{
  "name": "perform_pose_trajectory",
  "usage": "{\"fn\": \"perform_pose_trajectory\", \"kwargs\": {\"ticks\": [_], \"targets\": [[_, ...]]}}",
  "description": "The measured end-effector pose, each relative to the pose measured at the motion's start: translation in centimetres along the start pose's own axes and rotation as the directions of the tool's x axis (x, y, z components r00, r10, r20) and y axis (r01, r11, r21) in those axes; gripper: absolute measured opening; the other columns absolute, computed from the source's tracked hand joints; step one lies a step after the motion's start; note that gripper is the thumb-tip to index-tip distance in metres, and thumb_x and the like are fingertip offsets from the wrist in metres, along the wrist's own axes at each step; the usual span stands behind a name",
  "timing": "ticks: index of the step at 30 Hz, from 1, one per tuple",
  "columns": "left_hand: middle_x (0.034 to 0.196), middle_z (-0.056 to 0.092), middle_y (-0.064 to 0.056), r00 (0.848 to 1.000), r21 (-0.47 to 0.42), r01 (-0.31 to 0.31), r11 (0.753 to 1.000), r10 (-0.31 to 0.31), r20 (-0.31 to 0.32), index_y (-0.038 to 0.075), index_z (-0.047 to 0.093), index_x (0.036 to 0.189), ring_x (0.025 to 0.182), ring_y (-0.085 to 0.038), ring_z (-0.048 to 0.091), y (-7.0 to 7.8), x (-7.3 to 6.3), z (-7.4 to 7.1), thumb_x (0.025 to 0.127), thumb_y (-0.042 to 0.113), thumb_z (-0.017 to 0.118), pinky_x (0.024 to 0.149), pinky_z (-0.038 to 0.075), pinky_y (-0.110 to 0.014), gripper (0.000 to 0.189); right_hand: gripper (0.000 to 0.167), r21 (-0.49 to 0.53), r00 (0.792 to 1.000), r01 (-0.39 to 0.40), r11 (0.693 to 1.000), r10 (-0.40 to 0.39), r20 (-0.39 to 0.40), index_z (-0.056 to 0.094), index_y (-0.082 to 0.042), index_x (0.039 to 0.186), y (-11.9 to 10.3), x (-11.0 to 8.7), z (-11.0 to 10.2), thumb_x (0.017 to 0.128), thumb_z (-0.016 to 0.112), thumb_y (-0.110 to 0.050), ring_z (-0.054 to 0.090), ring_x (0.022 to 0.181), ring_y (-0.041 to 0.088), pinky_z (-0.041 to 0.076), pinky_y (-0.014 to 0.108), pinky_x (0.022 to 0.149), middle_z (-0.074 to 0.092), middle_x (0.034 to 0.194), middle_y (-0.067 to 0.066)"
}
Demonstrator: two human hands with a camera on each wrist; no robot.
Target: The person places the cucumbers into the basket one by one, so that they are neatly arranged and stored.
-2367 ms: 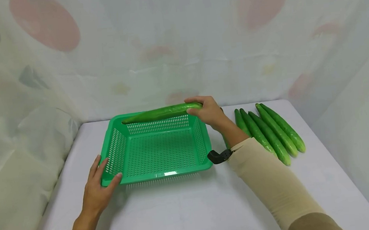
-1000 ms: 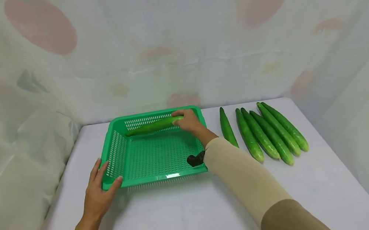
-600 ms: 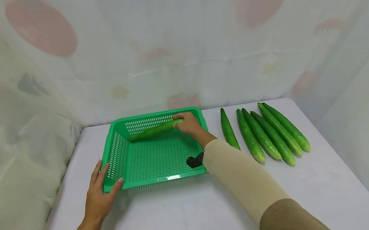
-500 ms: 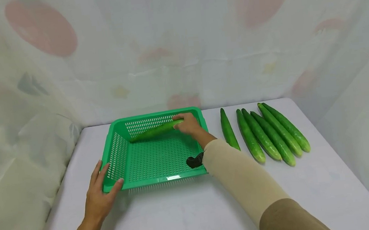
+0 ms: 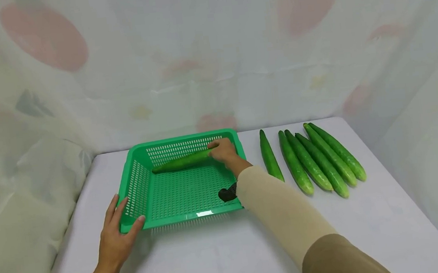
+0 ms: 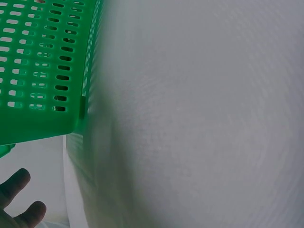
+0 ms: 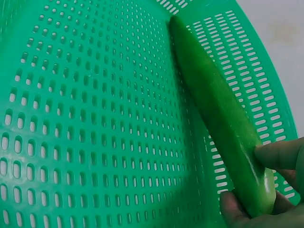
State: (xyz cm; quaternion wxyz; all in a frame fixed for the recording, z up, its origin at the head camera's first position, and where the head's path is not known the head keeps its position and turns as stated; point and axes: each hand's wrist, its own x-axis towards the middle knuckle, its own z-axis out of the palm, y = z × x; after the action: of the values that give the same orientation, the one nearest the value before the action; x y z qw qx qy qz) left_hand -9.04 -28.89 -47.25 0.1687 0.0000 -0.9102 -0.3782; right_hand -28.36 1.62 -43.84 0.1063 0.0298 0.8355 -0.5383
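Pinching cucumber by thick end with right hand, fingers curled; inside basket, along far wall. Resting left hand at near-left corner, fingers spread. Could roll inward if released unevenly; could skid basket by bumping wall.

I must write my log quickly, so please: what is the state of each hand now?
Left hand: open, at the near left corner of the green plastic basket.
Right hand: closed, holding a cucumber by one end.
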Motion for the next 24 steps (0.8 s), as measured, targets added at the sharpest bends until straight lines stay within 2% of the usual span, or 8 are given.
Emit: {"fn": "perform_pose_trajectory", "kwargs": {"ticks": [6, 8, 9, 11, 12, 13, 17, 24], "targets": [[0.158, 0.020, 0.002, 1.000, -0.010, 0.001, 1.000, -0.001, -0.007, 0.015, 0.041, 0.148, 0.138, -0.036, 0.025, -0.03, 0.00, 0.09, 0.087, 0.024, 0.073, 0.095, 0.030, -0.066, 0.070, 0.031, 0.001, 0.999, -0.044, 0.999, 0.044, 0.015, 0.067, -0.016, 0.122, -0.18, 0.08, 0.01, 0.093, 0.064, -0.008, 0.056, 0.107, 0.028, 0.049, 0.047, 0.084, 0.058, 0.125, 0.005], [0.157, 0.020, 0.001, 1.000, -0.010, -0.001, 1.000, 0.001, -0.008, 0.016, 0.041, 0.148, 0.138, -0.036, 0.025, -0.13, -0.05, 0.13, 0.087, 0.024, 0.073, 0.094, 0.030, -0.067, 0.070, 0.031, 0.026, 0.996, -0.081, 0.996, 0.081, 0.021, 0.067, -0.016, 0.122, -0.13, 0.34, 0.13, 0.093, 0.064, -0.007, 0.058, 0.081, 0.020, 0.050, 0.039, 0.070, 0.058, 0.124, 0.005], [0.157, 0.020, 0.000, 1.000, -0.010, -0.002, 1.000, 0.002, -0.008, 0.016, 0.041, 0.148, 0.138, -0.036, 0.024, -0.18, -0.07, 0.16, 0.086, 0.024, 0.073, 0.094, 0.030, -0.067, 0.070, 0.031, 0.041, 0.995, -0.102, 0.994, 0.101, 0.022, 0.068, -0.016, 0.122, -0.11, 0.46, 0.20, 0.093, 0.064, -0.007, 0.053, 0.068, 0.017, 0.048, 0.036, 0.062, 0.058, 0.124, 0.005], [0.157, 0.020, 0.001, 1.000, -0.008, -0.002, 1.000, 0.002, -0.007, 0.016, 0.041, 0.148, 0.139, -0.035, 0.024, -0.20, -0.08, 0.12, 0.087, 0.024, 0.073, 0.095, 0.030, -0.067, 0.070, 0.031, 0.077, 0.991, -0.135, 0.988, 0.134, 0.020, 0.069, -0.016, 0.120, -0.11, 0.73, 0.31, 0.092, 0.063, -0.005, 0.035, 0.050, 0.013, 0.037, 0.031, 0.049, 0.058, 0.124, 0.006], [0.157, 0.020, 0.001, 1.000, -0.006, -0.002, 1.000, 0.002, -0.007, 0.016, 0.041, 0.148, 0.139, -0.036, 0.024, -0.20, -0.09, 0.11, 0.087, 0.024, 0.073, 0.095, 0.030, -0.067, 0.070, 0.031, 0.095, 0.989, -0.148, 0.984, 0.146, 0.022, 0.068, -0.016, 0.121, -0.13, 0.79, 0.31, 0.092, 0.063, -0.004, 0.026, 0.046, 0.012, 0.031, 0.030, 0.045, 0.058, 0.125, 0.006], [0.157, 0.020, 0.001, 1.000, -0.005, -0.001, 1.000, 0.001, -0.006, 0.016, 0.041, 0.148, 0.139, -0.036, 0.024, -0.20, -0.11, 0.11, 0.087, 0.025, 0.073, 0.095, 0.030, -0.067, 0.070, 0.032, 0.114, 0.987, -0.160, 0.981, 0.159, 0.025, 0.069, -0.016, 0.121, -0.15, 0.85, 0.32, 0.092, 0.062, -0.003, 0.019, 0.044, 0.013, 0.025, 0.030, 0.043, 0.057, 0.126, 0.007], [0.157, 0.020, 0.001, 1.000, -0.004, 0.002, 1.000, -0.002, -0.003, 0.017, 0.041, 0.148, 0.139, -0.035, 0.024, -0.20, -0.14, 0.12, 0.086, 0.025, 0.073, 0.095, 0.030, -0.066, 0.070, 0.033, 0.147, 0.985, -0.175, 0.974, 0.174, 0.017, 0.069, -0.016, 0.122, -0.21, 0.88, 0.32, 0.092, 0.062, -0.002, 0.017, 0.043, 0.013, 0.022, 0.030, 0.042, 0.054, 0.132, 0.007], [0.157, 0.020, -0.001, 1.000, -0.010, -0.007, 1.000, 0.007, -0.001, 0.017, 0.041, 0.148, 0.139, -0.035, 0.023, -0.15, -0.17, 0.10, 0.086, 0.025, 0.073, 0.095, 0.029, -0.067, 0.071, 0.029, 0.189, 0.988, -0.148, 0.971, 0.154, -0.018, 0.070, -0.017, 0.117, -0.18, 0.78, 0.43, 0.091, 0.065, -0.006, 0.022, 0.048, 0.013, 0.027, 0.034, 0.049, 0.054, 0.131, 0.005]]}}
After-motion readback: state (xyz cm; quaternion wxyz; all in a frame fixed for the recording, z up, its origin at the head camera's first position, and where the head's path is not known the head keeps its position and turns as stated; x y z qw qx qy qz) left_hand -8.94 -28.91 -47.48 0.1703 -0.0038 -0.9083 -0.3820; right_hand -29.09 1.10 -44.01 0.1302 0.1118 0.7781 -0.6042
